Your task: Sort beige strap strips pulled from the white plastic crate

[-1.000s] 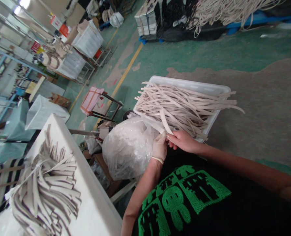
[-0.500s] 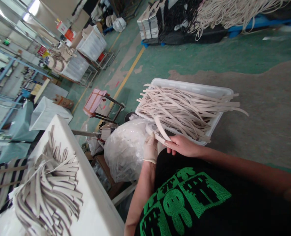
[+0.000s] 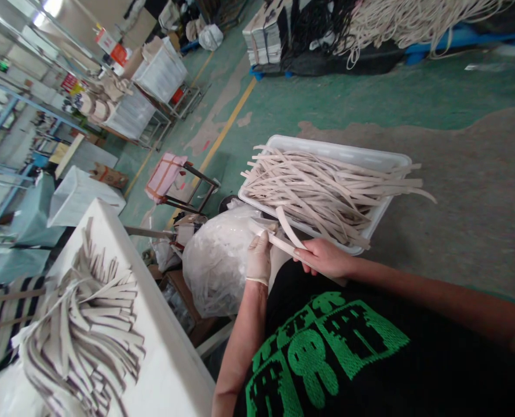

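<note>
My left hand (image 3: 259,258), in a pale thin glove, is closed with the thumb on one end of a pale flat strip (image 3: 282,244). Bare, my right hand (image 3: 324,256) pinches the strip farther along, and a loose curved end (image 3: 287,223) rises above its fingers. A thin translucent piece shows by my left fingertips, too blurred to name. Beyond my hands a white plastic tray (image 3: 361,155) on the floor holds many similar strips (image 3: 313,188); some stick out over its right end. Beside my left hand bulges a clear plastic bag (image 3: 216,260) with whitish scraps in it.
At the left, a white table (image 3: 165,347) carries a heap of strips (image 3: 83,313). A stool with a pink cover (image 3: 165,176) stands past the bag. Farther off are wheeled white bins (image 3: 159,72), and a pallet with a pile of pale cords (image 3: 407,26).
My left hand has moved slightly left, away from my right hand, and more of the strip shows between them. My right hand has stayed nearly in place, still holding the strip.
</note>
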A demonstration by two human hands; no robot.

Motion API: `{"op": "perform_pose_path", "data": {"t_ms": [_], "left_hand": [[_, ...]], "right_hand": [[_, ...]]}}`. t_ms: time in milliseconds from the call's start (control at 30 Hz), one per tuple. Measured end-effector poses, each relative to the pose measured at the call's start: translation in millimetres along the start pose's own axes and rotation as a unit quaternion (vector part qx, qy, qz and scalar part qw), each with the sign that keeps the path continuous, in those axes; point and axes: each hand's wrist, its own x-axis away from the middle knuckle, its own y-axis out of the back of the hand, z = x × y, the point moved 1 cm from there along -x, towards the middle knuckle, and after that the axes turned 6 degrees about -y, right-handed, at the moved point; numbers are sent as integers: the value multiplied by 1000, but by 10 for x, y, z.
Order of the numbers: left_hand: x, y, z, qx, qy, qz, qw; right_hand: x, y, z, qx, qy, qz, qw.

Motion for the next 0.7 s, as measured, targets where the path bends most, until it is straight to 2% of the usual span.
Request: {"op": "perform_pose_path", "data": {"t_ms": [67,133,233,300,433,500,600,667,700], "left_hand": [[40,-62,24,-26,13,41,999],[64,-113,36,-29,15,51,998],[42,-100,7,19,9,16,1000],[29,-66,-6,43,19,-3,999],[92,-90,39,14,55,35,998],[137,-121,50,4,59,45,997],[187,-120,8,13,85,33,996],[222,-102,-42,24,117,35,992],[243,-95,-67,26,129,44,990]], "right_hand": [[-33,18,30,-9,6,-37,999],[-56,54,56,-31,10,-40,999],[-13,97,47,-60,-6,20,998],[38,98,23,-50,-19,33,998],[16,83,8,-5,1,-35,999],[-66,116,11,-18,18,-83,996],[-203,213,22,-69,79,-155,982],[-280,258,41,-62,155,-160,973],[-313,264,53,-45,189,-142,971]]}}
